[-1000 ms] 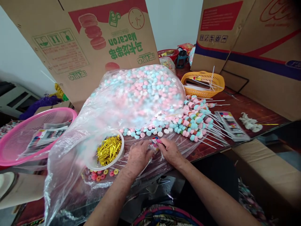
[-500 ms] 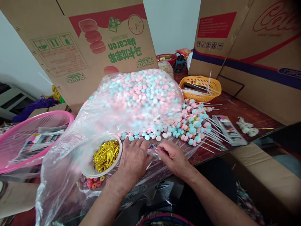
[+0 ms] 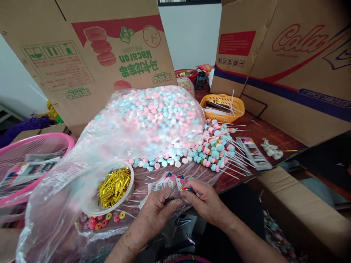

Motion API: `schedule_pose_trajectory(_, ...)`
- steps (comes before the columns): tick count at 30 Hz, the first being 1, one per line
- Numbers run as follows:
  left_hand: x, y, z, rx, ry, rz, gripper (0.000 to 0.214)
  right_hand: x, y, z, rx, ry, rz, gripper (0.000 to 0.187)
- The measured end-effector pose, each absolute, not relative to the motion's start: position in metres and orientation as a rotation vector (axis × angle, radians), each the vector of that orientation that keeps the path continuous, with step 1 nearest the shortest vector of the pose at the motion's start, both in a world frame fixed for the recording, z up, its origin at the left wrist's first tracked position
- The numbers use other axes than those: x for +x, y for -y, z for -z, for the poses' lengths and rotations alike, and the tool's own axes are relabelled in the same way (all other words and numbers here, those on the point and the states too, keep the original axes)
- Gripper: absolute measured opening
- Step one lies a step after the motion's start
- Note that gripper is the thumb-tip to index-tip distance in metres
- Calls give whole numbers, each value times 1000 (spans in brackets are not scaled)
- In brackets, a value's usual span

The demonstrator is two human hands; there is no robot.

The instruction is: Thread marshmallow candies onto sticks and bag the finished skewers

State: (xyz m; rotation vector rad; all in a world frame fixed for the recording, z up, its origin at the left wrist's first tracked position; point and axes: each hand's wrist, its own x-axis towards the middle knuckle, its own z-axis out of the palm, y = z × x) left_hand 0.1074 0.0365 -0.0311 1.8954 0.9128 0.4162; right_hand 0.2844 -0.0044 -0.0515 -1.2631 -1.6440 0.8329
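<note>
My left hand and my right hand are close together near the front edge of the table. Between them is a clear plastic bag with a printed top, showing coloured dots and small lettering. The left thumb and fingers pinch its near side, and the right fingertips pinch its right side. Whether it is one bag or several overlapping ones I cannot tell. Beyond the hands lie loose pink, blue and white candies. A white bowl of gold twist ties stands left of my left hand.
A large clear sack of candies fills the middle. Skewered candies lie to its right, beside a yellow basket and a stack of printed bags. Ring candies lie before the bowl; a pink basket stands left.
My left hand has lifted from flat on the table, come nearer and now pinches the bag. The bag's printed top shows more fully. My view has shifted to the right.
</note>
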Motion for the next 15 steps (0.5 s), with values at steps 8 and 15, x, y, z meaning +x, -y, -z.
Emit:
schedule_pose_trajectory(8, 109, -33, 59, 2208, -1054, -622, 19, 283, 2, 77, -1662, 1648, -554, 46)
schedule_pose_trajectory(15, 94, -36, 57, 2233, -1075, -1024, 16, 374, -29, 79, -2219, 1534, -55, 27)
